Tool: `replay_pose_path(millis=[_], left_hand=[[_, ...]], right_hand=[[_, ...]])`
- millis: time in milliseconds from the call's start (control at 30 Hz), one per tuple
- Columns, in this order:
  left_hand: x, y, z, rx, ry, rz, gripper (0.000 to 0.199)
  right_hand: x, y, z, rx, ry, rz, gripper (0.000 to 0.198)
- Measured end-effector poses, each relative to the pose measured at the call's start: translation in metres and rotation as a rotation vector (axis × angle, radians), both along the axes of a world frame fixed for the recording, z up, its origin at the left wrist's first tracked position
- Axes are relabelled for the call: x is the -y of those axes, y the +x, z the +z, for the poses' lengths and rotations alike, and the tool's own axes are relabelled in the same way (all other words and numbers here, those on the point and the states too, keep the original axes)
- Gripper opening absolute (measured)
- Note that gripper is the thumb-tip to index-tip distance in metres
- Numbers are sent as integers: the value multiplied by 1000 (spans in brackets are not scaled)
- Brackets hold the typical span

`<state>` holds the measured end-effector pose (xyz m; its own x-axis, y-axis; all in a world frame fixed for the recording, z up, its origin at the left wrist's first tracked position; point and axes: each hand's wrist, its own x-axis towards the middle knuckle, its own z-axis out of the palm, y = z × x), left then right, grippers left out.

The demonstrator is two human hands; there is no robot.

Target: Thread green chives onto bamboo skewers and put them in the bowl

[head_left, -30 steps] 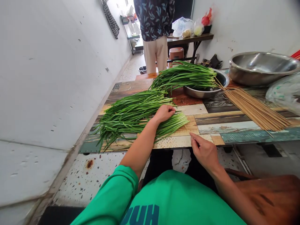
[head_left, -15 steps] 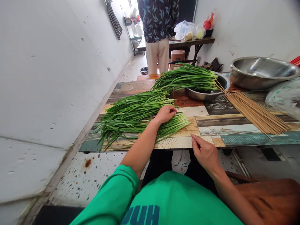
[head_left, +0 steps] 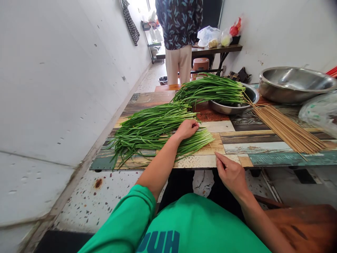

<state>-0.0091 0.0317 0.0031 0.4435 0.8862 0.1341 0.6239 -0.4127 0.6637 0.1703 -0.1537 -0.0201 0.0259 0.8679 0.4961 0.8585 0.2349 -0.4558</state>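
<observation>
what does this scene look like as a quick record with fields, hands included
left hand: curled over leafy greens on the table; grip unclear
right hand: fingertips close together near the table's front edge; anything held unclear
second greens bunch: lying across a small metal bowl
thin sticks: loose pile, right side
large metal bowl: behind a plastic bag
other person: standing beyond the table

Forward and down it looked, this lone camera on the wearer's head! The green shirt [head_left: 202, 221] loomed close, the table [head_left: 247, 147] stretching away beyond.
</observation>
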Motion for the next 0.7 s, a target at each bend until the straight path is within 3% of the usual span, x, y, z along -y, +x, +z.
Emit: replay_pose_path(millis=[233, 567, 700], left_hand=[[0, -1, -1, 21, 22, -22, 20], [6, -3, 6, 6, 16, -166, 19], [3, -7, 9, 8, 27, -67, 23]], right_hand=[[0, 0, 1, 4, -11, -13, 33], [-4, -2, 1, 25, 0, -34, 32], [-2, -2, -1, 25, 28, -26, 32]])
